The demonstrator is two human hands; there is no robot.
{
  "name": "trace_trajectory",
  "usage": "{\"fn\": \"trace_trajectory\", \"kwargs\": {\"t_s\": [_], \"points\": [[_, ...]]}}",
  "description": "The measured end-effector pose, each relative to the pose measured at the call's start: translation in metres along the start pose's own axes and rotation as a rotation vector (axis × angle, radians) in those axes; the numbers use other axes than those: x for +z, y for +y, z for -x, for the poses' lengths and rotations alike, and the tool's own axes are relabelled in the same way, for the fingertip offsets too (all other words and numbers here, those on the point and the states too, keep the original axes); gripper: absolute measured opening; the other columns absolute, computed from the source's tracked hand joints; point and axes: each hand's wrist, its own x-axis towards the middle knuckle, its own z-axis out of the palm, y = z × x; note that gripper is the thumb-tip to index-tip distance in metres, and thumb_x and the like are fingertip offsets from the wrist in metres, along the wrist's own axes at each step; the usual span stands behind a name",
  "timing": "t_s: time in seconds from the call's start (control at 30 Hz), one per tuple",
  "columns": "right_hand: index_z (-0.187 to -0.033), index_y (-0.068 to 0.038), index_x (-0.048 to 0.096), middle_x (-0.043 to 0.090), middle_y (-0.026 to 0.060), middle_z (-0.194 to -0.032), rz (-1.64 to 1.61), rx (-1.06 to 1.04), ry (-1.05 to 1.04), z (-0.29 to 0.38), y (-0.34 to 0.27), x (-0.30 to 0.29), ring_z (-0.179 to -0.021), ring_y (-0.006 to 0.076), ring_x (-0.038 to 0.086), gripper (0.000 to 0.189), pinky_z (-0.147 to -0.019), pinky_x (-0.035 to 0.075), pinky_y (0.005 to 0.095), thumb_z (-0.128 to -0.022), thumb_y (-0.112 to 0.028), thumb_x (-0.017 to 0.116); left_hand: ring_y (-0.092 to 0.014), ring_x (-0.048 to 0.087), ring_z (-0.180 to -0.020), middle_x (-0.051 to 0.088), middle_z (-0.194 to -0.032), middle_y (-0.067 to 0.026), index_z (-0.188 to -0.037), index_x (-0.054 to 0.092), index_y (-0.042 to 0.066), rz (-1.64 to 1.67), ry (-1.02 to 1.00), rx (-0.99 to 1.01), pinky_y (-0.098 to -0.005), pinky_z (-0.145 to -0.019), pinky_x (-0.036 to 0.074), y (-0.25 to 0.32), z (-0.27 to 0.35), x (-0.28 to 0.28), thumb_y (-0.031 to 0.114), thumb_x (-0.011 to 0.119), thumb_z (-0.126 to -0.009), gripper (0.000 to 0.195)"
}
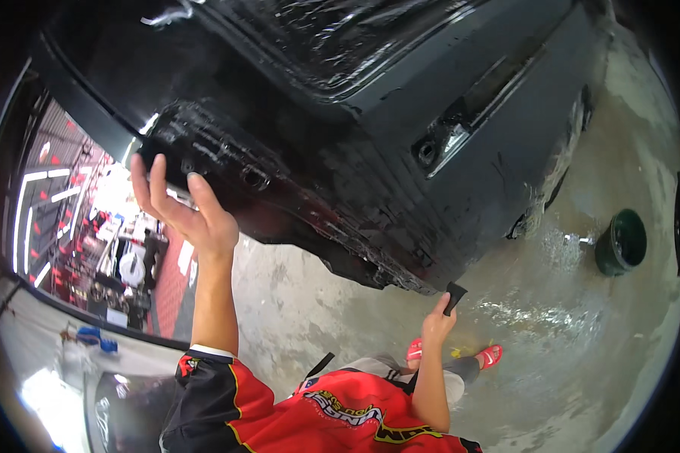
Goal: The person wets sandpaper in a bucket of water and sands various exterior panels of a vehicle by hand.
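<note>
Before me stands a dark, matt vehicle body, wet and streaked along its bare lower edge. My left hand is raised at a recessed lamp opening in its corner, fingers apart. Whether the fingertips touch the panel I cannot tell. Lower down, my right hand grips a small black rubber squeegee with a flared end, close to the body's bottom corner. A recess with a handle or bracket sits in the adjoining panel.
Black plastic film covers the window. A dark green bucket stands on the wet concrete floor at the right. Beyond a large opening at the left is a bright area with a vehicle. Another dark vehicle is at lower left.
</note>
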Motion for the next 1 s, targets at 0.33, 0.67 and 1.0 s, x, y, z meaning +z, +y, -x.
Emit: {"fn": "trace_trajectory", "kwargs": {"t_s": [0.33,0.67,1.0], "points": [[-0.143,0.009,0.045,0.047,0.0299,-0.147,-0.173,-1.178,0.052,0.037,-0.178,0.047,-0.14,0.0467,0.043,0.06,-0.117,0.031,0.052,-0.085,0.007,0.056,-0.04,0.016,-0.146,0.011,-0.158,-0.0275,-0.145,0.034,-0.002,0.025,0.126,0.139,-0.0558,-0.118,0.017,0.017,-0.021,0.045,0.023,0.049,-0.098,0.055],[-0.151,0.007,0.034,0.037,0.0274,-0.155,0.009,-1.35,0.004,-0.014,-0.201,0.069,-0.145,0.0436,0.035,0.084,-0.119,0.027,0.0556,-0.078,-0.01,0.071,-0.038,0.026,-0.145,0.026,-0.156,-0.0275,-0.136,0.039,-0.003,0.253,0.219,0.187,-0.055,-0.119,0.019,0.022,-0.021,0.061,0.025,0.044,-0.096,0.049],[-0.149,0.006,0.039,0.039,0.023,-0.156,0.055,-1.461,-0.082,-0.031,-0.217,0.055,-0.147,0.0374,0.035,0.072,-0.121,0.026,0.0503,-0.081,-0.012,0.056,-0.043,0.025,-0.147,0.031,-0.149,-0.0213,-0.147,0.037,0.014,0.04,0.159,0.579,-0.059,-0.121,0.024,0.009,-0.024,0.047,0.019,0.027,-0.109,0.039]]}}
